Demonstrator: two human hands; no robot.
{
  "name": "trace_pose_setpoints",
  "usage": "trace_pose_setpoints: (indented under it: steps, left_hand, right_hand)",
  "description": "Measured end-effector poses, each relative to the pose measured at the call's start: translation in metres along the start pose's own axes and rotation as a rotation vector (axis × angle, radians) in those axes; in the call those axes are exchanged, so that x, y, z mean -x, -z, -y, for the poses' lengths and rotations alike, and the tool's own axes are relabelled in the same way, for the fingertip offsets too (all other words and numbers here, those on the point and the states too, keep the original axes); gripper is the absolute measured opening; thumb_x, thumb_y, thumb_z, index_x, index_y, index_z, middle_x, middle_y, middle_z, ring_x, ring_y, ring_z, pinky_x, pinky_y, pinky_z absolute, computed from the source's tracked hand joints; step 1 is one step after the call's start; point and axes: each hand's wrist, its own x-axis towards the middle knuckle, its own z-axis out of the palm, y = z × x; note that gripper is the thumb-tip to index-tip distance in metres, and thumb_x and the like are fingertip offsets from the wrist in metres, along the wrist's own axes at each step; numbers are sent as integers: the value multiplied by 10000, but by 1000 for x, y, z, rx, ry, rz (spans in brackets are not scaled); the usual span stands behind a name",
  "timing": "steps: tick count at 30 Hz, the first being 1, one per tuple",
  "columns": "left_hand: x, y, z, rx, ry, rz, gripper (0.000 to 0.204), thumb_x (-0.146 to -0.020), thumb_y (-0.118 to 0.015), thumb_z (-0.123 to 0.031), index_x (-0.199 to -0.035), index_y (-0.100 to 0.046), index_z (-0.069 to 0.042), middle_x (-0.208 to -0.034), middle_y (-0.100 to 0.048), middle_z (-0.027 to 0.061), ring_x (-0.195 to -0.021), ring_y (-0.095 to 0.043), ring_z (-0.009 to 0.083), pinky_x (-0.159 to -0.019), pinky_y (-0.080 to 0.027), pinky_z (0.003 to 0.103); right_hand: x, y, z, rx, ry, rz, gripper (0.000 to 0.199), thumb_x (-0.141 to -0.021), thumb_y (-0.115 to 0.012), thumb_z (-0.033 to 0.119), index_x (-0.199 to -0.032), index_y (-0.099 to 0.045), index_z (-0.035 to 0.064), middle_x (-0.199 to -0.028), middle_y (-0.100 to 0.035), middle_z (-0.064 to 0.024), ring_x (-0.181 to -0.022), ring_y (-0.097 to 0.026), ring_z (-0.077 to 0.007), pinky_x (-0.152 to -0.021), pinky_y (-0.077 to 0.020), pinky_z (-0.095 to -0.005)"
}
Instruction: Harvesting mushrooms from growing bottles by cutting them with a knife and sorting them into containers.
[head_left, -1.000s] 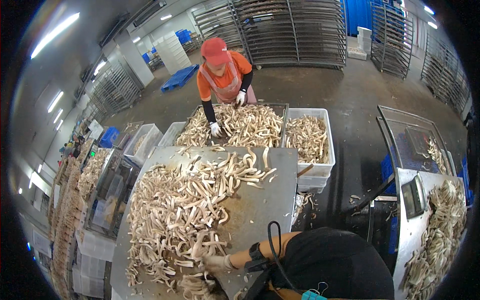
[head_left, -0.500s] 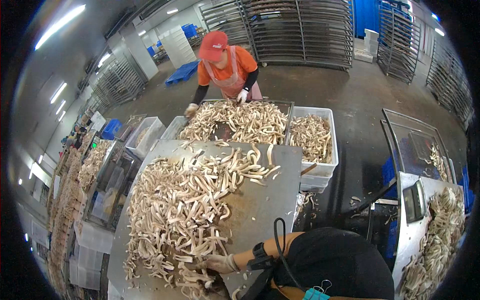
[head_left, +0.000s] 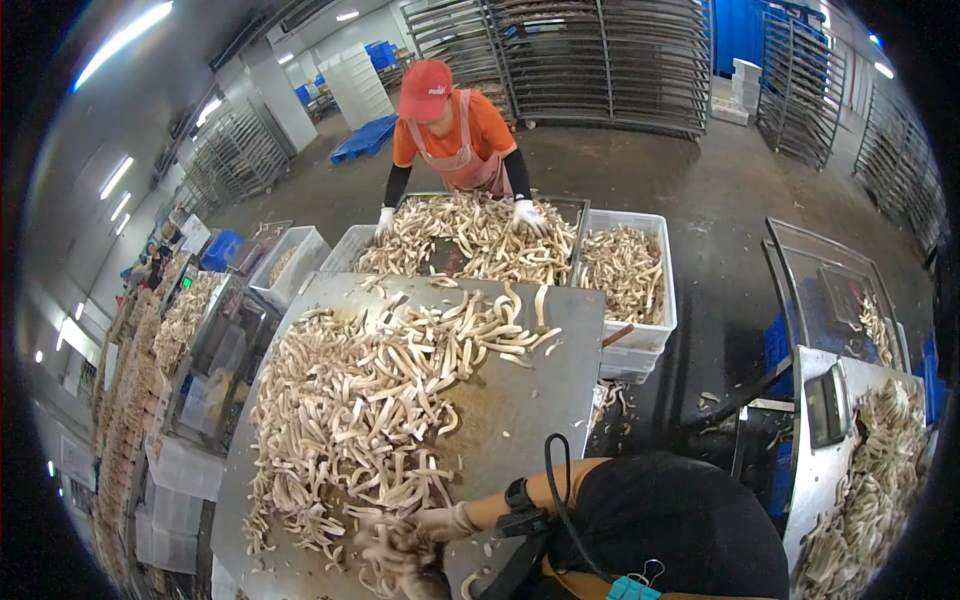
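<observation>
A big heap of pale curved strips covers a steel table. My right hand, in a pale glove with a black wrist device behind it, rests at the heap's near end with its fingers curled into the strips. My left hand is a blurred shape just below it at the lower edge, also among the strips; its grip cannot be made out. Across the table a person in an orange shirt and red cap has both gloved hands in a crate full of the same strips.
A white crate of strips stands to the right of the far crate. Trays of strips line the left side, and another loaded table stands at the right. Metal racks fill the back, and a black cable hangs by my arm.
The person opposite has spread both hands wider over the crate. My hands stay at the near end of the heap, the left one now blurred by motion.
</observation>
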Motion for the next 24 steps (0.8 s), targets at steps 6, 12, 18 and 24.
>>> trace_pose_setpoints:
  steps: [6, 12, 18, 24]
  left_hand:
    - [1, -1, 1, 14, 26, -1, 403, -888, -520, -146, -1249, -408, -6, -1019, -555, 115, -920, -550, 206, -813, -474, 347]
    - [3, 6, 7, 46, 47, -24, 417, -896, -514, -156, -1268, -410, 1, -1024, -566, 120, -921, -560, 208, -812, -480, 350]
    - [3, 9, 13, 71, 88, -30, 431, -903, -509, -166, -1286, -412, 8, -1029, -577, 124, -921, -571, 210, -810, -487, 353]
    - [12, -23, -11, 69, 97, -119, 359, -883, -499, -104, -1219, -477, 21, -929, -614, 116, -836, -579, 196, -732, -498, 340]
  right_hand:
    - [3, 10, 5, 183, 104, 284, 452, -846, -558, 185, -1242, -472, -16, -931, -584, -109, -860, -549, -217, -769, -449, -330]
    - [14, -31, 39, 47, -39, -45, 732, -744, -665, 94, -1343, -262, -25, -1029, -531, -132, -969, -471, -143, -854, -409, -294]
    - [-11, -15, 27, -574, -124, -137, 502, -800, -659, 220, -1209, -454, 12, -1028, -554, -88, -945, -488, -159, -839, -409, -275]
    - [-20, -8, 15, 2, -93, -34, 463, -777, -679, 184, -1164, -460, 52, -1020, -506, -43, -892, -490, -158, -817, -392, -307]
